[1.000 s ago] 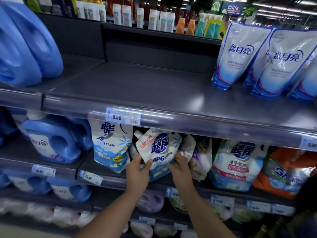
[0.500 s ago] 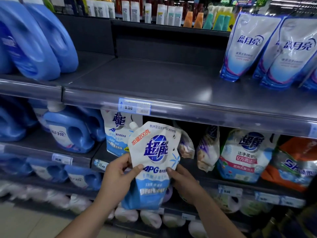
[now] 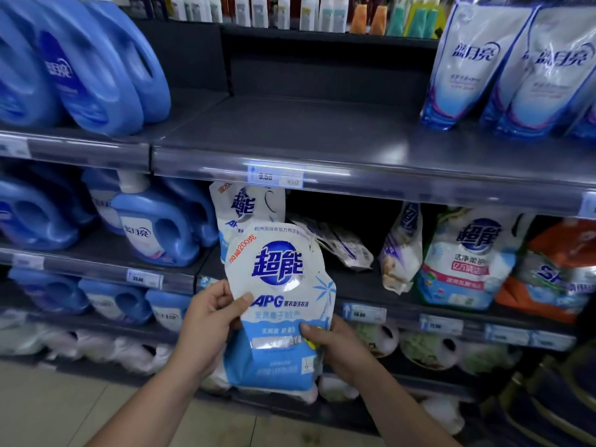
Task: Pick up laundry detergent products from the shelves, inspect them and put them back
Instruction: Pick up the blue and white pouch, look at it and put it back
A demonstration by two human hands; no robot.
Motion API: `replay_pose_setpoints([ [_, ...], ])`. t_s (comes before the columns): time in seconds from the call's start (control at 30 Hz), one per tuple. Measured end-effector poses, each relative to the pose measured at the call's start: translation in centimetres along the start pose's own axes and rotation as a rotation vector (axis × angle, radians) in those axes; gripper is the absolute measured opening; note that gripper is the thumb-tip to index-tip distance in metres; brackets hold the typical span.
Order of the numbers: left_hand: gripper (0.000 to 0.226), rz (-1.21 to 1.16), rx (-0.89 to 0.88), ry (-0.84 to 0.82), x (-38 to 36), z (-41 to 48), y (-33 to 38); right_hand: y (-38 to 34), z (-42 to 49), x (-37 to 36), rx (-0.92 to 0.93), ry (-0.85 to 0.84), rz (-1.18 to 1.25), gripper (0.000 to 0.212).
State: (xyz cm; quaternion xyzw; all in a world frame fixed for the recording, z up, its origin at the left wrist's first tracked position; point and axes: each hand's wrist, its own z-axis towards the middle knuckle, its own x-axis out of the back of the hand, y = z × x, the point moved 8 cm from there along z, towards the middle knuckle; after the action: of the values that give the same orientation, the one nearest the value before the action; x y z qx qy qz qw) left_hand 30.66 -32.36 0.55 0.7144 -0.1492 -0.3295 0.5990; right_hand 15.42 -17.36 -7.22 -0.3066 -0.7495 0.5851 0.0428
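1. Pouch (image 3: 277,279): I see a white-and-blue detergent pouch held upright in the air in front of the shelves. It rests on no shelf, and its printed front faces the camera.
2. Left hand (image 3: 209,321): it grips the pouch's left edge at about mid-height. The thumb (image 3: 242,300) lies across the front face and the fingers curl round behind.
3. Right hand (image 3: 338,346): it holds the pouch's lower right edge with the thumb pressed on the front. The pouch hides the other fingers from me.
4. Middle shelf (image 3: 358,285): a second pouch (image 3: 248,204) of the same brand stands upright just behind the held one, partly covered by it. To its right a small pouch (image 3: 342,245) lies tilted, and a leaning pouch (image 3: 401,250) comes next. Beyond these stand a pink-banded pouch (image 3: 467,259) and an orange pouch (image 3: 561,272).
5. Top shelf (image 3: 290,130): a price tag (image 3: 275,177) sits on its front rail, directly above the held pouch. Large jugs (image 3: 96,66) stand at the left and tall white pouches (image 3: 467,59) lean at the right.
6. Left bay: a capped jug (image 3: 154,227) stands level with the middle shelf, with more blue ones beside and below it.
7. Floor (image 3: 64,401): pale tiles show beneath my view of the forearms.
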Motion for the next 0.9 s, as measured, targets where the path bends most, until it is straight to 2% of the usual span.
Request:
replay_pose_setpoints([
  [0.07,0.009,-0.011,0.012,0.03,0.2,-0.5,-0.5,-0.4,-0.9,0.1,0.037,0.02,0.011,0.042],
  [0.17,0.022,-0.009,0.006,0.05,-0.2,-1.9,-0.9,-0.5,-2.5,0.6,0.075,0.023,-0.007,0.04],
  [0.27,0.033,0.097,-0.02,0.073,-0.4,-3.6,-0.4,-0.3,-4.4,1.6,0.095,0.059,0.008,0.04],
  [0.4,0.029,0.167,0.0,0.092,0.1,-5.1,-1.1,-0.1,-7.1,2.6,0.111,0.097,0.031,0.036],
  [0.5,0.056,0.103,0.116,0.134,0.3,-5.4,-2.8,-0.9,-8.4,2.9,0.121,0.1,0.007,0.024],
  [0.53,0.058,0.056,0.169,0.123,-0.2,-5.4,-3.3,-1.3,-8.6,3.0,0.124,0.105,0.007,0.021],
  [0.67,0.037,-0.007,0.306,0.005,-3.2,-5.1,-3.9,-3.0,-8.4,3.2,0.137,0.141,-0.048,0.015],
  [0.83,0.024,-0.051,0.287,0.004,-4.6,-4.4,-4.1,-3.3,-7.9,3.8,0.121,0.14,-0.082,0.014],
  [0.9,0.022,-0.05,0.263,0.022,-4.7,-4.1,-4.4,-3.4,-7.7,3.8,0.121,0.107,-0.075,0.02],
])
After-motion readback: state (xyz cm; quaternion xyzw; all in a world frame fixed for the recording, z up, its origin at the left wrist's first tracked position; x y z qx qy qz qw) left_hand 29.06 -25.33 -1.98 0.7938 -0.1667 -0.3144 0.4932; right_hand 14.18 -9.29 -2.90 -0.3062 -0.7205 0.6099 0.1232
